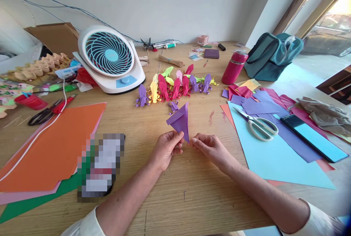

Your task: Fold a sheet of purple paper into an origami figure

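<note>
Head view: folded, pointed purple paper piece [181, 119] is held above the wooden table [208, 195]; judged light, crisp, easily creased, best pinched at its layered lower end. Left hand [164, 150] grips there. Right hand [212, 149] curls at the tip's three o'clock; its grip cannot be confirmed. Angular multicoloured paper figures [164, 90] occupy twelve o'clock.

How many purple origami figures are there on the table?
4: a figure at left, two at right, one in the middle, partly behind the held purple paper; others may be hidden.
</note>
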{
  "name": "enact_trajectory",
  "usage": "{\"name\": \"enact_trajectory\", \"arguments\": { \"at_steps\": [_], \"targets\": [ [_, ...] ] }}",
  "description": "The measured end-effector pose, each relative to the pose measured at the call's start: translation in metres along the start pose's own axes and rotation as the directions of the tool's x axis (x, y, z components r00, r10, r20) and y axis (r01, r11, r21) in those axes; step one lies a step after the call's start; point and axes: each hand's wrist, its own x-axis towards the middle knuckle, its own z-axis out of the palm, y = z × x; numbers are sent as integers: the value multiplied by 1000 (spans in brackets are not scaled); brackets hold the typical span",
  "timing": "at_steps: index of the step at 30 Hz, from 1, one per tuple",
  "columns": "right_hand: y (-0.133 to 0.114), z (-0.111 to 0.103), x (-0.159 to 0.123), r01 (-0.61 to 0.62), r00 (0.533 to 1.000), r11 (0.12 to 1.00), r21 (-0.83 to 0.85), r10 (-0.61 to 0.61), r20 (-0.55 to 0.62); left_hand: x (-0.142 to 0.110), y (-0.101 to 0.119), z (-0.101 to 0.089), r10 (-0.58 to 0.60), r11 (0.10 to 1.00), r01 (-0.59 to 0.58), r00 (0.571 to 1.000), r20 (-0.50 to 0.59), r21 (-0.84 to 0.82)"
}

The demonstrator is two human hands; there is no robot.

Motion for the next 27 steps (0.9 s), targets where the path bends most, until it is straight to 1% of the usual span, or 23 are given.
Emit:
{"name": "enact_trajectory", "arguments": {
  "at_steps": [13, 19, 27],
  "targets": [
    [-3, -1, -1, -32, 999, 999, 31, 31, 21, 0, -2, 1, 21, 999, -21, 1000, 4, 26],
    [-3, 0, -1, -20, 999, 999, 29, 19, 27, 0, -3, 1, 20, 999, -20, 1000, -5, 34],
    [0, 0, -2, 0, 1000, 999, -36, 1, 31, 1, -4, 0, 27, 1000, -27, 999, -20, 12]
  ]
}}
